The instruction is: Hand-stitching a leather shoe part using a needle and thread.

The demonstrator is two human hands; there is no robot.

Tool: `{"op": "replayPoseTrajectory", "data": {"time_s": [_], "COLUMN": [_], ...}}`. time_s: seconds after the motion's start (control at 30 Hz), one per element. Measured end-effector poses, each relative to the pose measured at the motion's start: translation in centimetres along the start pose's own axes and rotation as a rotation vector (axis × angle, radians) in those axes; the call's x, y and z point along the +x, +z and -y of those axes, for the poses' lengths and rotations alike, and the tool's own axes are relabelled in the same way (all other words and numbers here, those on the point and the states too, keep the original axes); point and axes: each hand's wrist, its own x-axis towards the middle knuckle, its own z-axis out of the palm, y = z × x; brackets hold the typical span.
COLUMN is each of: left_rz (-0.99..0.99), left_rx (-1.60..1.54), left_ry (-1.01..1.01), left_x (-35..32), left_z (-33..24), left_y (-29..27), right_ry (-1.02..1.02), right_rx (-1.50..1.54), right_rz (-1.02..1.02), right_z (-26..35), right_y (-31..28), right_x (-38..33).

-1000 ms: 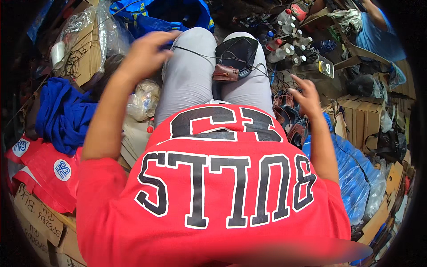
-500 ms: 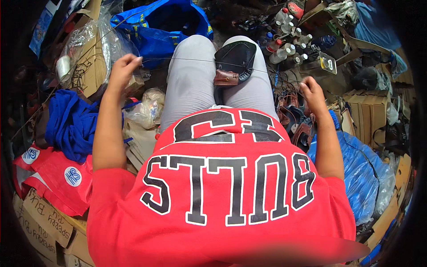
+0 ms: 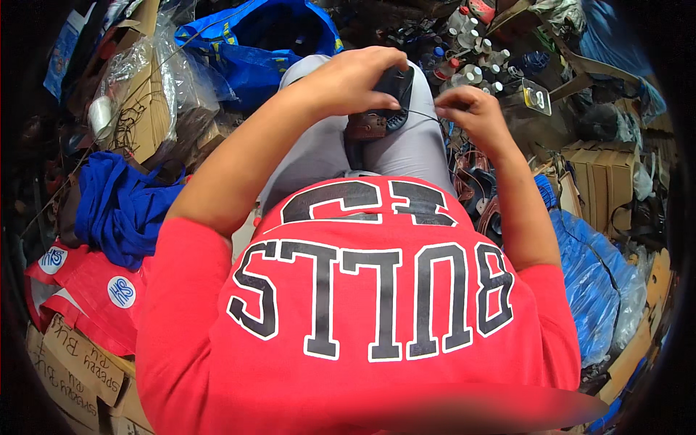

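Note:
A shoe [image 3: 366,127] with a black sole and brown leather at its near end rests on my lap between the thighs. My left hand [image 3: 360,76] curls over the shoe, fingers at its far edge and thumb on the near side, gripping it. To the right of the shoe, my right hand [image 3: 471,114] is closed in a pinch on a dark thread [image 3: 422,114]. The thread runs from the shoe's edge to these fingertips. Whether a needle is also in the pinch is too small to see. Part of the shoe is hidden under my left hand.
A blue bag [image 3: 250,54] stands open beyond my knees. Several capped bottles [image 3: 464,69] cluster at the far right. Blue cloth [image 3: 119,206] and a red bag [image 3: 87,290] lie on the left. More brown shoe parts [image 3: 475,181] and blue plastic [image 3: 583,283] are on the right.
My left hand has moved right from out at the left and now lies over the shoe. My right hand has come in closer to it. The thread stretched across both sides is now short.

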Motion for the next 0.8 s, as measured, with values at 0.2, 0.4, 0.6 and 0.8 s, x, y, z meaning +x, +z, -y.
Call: {"op": "replayPoseTrajectory", "data": {"time_s": [0.2,0.4,0.6,0.8], "left_rz": [0.342,0.442,0.482,0.556], "left_rx": [0.089,-0.183,-0.337,-0.42], "left_ry": [-0.07,-0.247,-0.245,-0.235], "left_x": [3.6,3.7,3.1,2.6], "left_z": [0.7,1.8,2.7,3.5], "left_y": [0.6,0.9,1.2,1.6], "right_ry": [-0.037,-0.063,-0.098,-0.144], "right_rx": [0.115,0.127,0.126,0.071], "right_rz": [0.064,0.146,0.007,-0.146], "right_z": [0.1,-0.3,-1.0,-0.2], "right_y": [1.5,2.0,3.9,5.0], "right_x": [2.2,2.5,0.9,-0.6]}}
